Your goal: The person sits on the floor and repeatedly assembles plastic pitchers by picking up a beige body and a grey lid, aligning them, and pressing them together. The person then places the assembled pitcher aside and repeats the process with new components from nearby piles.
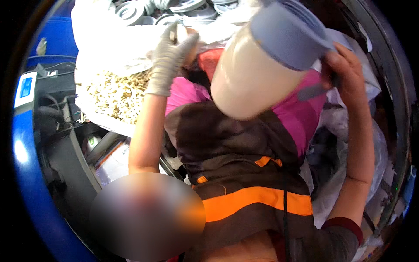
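My right hand (345, 72) grips a large translucent jar (253, 72) by the side of its grey-blue lid (290, 35). The jar leans, its rounded base toward the lower left, and its beige tint shows through the wall. A flat grey strip (312, 91) juts out beneath my right fingers; whether it belongs to the jar I cannot tell. Farther left, my left hand (174, 52) wears a grey-white knitted glove. Its gloved digits spread apart beside a white sack; part of the fingers is hard to make out. A heap of small beige pieces (115, 94) lies near that wrist.
Grey round lids or rings (187, 11) are piled at the far side. Red material (209, 61) shows behind the jar. To the left stand a blue bin (54, 37), a small device with a display (26, 87) and a black tray (72, 161). Clear plastic bags (371, 144) hang at right.
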`<state>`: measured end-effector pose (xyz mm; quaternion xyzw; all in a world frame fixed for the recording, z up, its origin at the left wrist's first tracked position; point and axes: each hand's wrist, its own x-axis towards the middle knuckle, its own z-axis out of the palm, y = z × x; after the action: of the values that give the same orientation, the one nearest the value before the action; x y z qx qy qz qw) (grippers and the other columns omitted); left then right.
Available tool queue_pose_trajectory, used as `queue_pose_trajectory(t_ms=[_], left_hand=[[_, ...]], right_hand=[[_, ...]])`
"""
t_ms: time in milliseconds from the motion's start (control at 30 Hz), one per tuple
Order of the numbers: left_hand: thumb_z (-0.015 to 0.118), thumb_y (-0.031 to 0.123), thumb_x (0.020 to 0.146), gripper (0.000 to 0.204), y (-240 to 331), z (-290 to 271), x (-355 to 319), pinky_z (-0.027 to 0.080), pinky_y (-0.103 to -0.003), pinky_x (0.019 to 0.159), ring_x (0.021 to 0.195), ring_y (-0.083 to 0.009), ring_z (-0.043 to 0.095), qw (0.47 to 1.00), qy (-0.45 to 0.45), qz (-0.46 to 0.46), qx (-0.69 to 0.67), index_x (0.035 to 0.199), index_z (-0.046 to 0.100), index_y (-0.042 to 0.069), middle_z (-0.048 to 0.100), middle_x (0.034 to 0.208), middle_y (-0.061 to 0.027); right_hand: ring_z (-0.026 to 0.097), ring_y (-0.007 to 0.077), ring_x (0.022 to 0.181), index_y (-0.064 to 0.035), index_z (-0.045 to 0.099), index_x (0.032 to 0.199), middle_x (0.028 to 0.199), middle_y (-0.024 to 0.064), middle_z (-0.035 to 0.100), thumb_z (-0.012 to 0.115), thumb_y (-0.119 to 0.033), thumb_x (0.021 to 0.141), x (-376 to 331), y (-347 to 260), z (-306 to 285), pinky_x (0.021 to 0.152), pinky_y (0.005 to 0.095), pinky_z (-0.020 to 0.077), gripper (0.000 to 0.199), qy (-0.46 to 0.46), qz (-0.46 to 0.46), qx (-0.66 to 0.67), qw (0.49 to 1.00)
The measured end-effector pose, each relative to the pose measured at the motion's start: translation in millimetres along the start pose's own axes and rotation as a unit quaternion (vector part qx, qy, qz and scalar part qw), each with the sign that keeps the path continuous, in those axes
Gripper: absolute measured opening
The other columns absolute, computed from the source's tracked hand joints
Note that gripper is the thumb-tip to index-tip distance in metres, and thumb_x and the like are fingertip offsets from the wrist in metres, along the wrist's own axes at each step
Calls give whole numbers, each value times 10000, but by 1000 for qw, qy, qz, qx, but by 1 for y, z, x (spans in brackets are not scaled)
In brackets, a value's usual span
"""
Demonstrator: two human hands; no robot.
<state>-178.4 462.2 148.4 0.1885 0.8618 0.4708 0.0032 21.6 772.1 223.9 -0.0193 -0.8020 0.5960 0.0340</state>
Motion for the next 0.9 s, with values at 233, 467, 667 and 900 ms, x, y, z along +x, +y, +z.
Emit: queue_pose_trajectory(t_ms=[233, 467, 667, 900], left_hand=[[690, 131, 784, 583, 156, -50, -11, 490, -289, 801, 960, -201, 578, 985, -49, 130, -101, 1294, 428, 26, 596, 1054, -144], [692, 381, 715, 660, 149, 0, -9, 374, -461, 987, 1148, -430, 465, 891, -116, 323, 297, 1249, 493, 49, 491, 1206, -266], [685, 362, 715, 629, 143, 6, -2, 432, -411, 937, 1117, -339, 530, 890, -122, 335, 284, 1268, 509, 119, 523, 1237, -168], [707, 349, 759, 642, 155, -30, 34, 420, -349, 954, 1121, -244, 532, 960, -145, 207, 120, 1276, 489, 37, 551, 1211, -161]], right_hand=[[640, 232, 731, -2, 604, 1122, 874, 150, 658, 641, -346, 818, 57, 38, 76, 675, 318, 500, 460, 13, -172, -146, 974], [603, 358, 846, -23, 569, 1057, 860, 173, 623, 610, -298, 822, 51, 49, 76, 755, 413, 476, 365, 60, -220, -239, 944], [607, 385, 760, -75, 394, 1048, 778, 189, 604, 524, -243, 894, 24, 62, 80, 621, 492, 461, 262, 104, -92, -325, 935], [612, 385, 747, -74, 389, 1041, 795, 183, 618, 515, -281, 901, 32, 69, 85, 603, 505, 474, 280, 101, -68, -371, 921]])
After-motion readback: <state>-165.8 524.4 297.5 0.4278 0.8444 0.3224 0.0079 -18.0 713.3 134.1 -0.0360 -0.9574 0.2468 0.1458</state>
